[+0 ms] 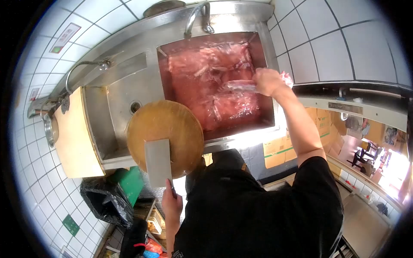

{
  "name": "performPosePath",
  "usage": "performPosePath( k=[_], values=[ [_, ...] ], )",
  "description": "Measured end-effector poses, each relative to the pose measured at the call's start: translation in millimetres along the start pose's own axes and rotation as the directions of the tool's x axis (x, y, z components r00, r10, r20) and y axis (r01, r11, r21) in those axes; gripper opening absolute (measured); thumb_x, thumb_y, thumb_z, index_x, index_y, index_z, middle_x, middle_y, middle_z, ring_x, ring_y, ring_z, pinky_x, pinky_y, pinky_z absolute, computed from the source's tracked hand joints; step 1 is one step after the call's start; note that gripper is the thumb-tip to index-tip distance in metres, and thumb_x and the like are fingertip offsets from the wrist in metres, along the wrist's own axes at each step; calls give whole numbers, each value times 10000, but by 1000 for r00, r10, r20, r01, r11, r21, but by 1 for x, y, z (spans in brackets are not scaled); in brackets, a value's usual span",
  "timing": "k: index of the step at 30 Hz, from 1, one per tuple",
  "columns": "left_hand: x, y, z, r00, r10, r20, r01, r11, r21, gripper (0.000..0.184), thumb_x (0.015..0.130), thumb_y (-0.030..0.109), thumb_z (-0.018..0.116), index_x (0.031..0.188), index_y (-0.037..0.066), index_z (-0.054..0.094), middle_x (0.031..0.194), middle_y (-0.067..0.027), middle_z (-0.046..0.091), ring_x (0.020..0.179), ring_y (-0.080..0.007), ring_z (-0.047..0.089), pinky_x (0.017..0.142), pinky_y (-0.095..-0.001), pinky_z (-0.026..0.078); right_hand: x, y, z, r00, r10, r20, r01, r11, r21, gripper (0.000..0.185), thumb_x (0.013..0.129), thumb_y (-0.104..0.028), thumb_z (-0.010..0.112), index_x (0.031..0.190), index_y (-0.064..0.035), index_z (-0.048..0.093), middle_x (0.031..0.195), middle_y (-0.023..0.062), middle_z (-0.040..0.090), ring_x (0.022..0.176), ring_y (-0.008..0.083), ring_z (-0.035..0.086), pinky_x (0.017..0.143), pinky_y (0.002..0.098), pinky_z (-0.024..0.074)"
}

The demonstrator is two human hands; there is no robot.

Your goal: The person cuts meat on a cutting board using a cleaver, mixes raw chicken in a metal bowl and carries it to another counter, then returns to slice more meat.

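Note:
My left hand [172, 202] is closed round the handle of a cleaver [158, 161]. The cleaver's broad blade lies over the near edge of a round wooden chopping board [172, 118]. Above the right side of a sink basin [267, 92], my right hand [269, 81] is closed on a long piece of meat [243, 84], pale and bony. One end of that piece pokes out past my fist on the right; the other reaches toward the water. Reddish water fills the basin, with large pieces of raw meat [236, 105] lying in it.
A curved faucet [200, 19] stands behind the basin, and another faucet [86, 64] is at the left. The board bridges the basin and a second metal sink [118, 92]. A wooden plank [73, 133] and a black-lined bin [107, 198] are at left. Cardboard boxes [275, 150] stand at right.

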State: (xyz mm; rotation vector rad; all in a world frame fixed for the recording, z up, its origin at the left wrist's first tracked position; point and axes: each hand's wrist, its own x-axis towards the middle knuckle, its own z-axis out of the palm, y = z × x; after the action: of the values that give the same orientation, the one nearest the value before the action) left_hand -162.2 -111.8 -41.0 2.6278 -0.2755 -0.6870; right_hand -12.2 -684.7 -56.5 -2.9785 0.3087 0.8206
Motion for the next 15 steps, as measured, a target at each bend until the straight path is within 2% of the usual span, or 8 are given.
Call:
performPosePath(
  k=[3, 6, 9, 13, 15],
  values=[
    [-2, -3, -9, 1000, -1, 12, 1, 1000, 0, 787, 796, 27, 634, 1547, 35, 399, 851, -187, 598, 770, -383, 610, 710, -486, 512, -18, -10, -32, 998, -30, -55, 22, 990, -139, 255, 885, -126, 625, 1092, -8, 715, 1141, 173, 727, 1112, 326, 698, 949, 426, 560],
    [-4, -12, -13, 999, 49, -11, -49, 998, -42, 776, 797, 33, 632, 1541, 42, 412, 859, -188, 603, 776, -389, 613, 720, -488, 514, -23, -16, -43, 994, 17, -107, -38, 980, -197, 239, 896, -125, 624, 1092, -27, 719, 1146, 160, 726, 1109, 316, 699, 937, 421, 564],
    [-5, -24, -13, 998, 64, -16, -64, 998, -3, 760, 795, 35, 629, 1529, 42, 431, 872, -193, 615, 789, -392, 623, 729, -491, 518, -43, -33, -71, 976, -77, -202, 13, 953, -302, 197, 899, -105, 612, 1034, -42, 741, 1124, 158, 733, 1100, 312, 704, 916, 423, 572],
    [-4, -38, -19, 999, 29, 43, -27, 999, -30, 725, 797, 34, 627, 1505, 39, 466, 905, -204, 637, 808, -395, 638, 734, -495, 524, -58, -59, -113, 974, -106, -201, 33, 940, -339, 178, 877, -75, 606, 957, -33, 759, 1058, 159, 745, 1036, 316, 720, 863, 440, 583],
    [-4, -53, -15, 998, 69, 6, -69, 995, -78, 711, 796, 17, 604, 1494, 4, 471, 900, -232, 641, 801, -404, 641, 741, -476, 529, -71, -81, -143, 965, -138, -221, 53, 935, -351, 178, 858, -71, 613, 946, -41, 766, 1026, 156, 750, 999, 325, 726, 838, 453, 586]
  ],
)
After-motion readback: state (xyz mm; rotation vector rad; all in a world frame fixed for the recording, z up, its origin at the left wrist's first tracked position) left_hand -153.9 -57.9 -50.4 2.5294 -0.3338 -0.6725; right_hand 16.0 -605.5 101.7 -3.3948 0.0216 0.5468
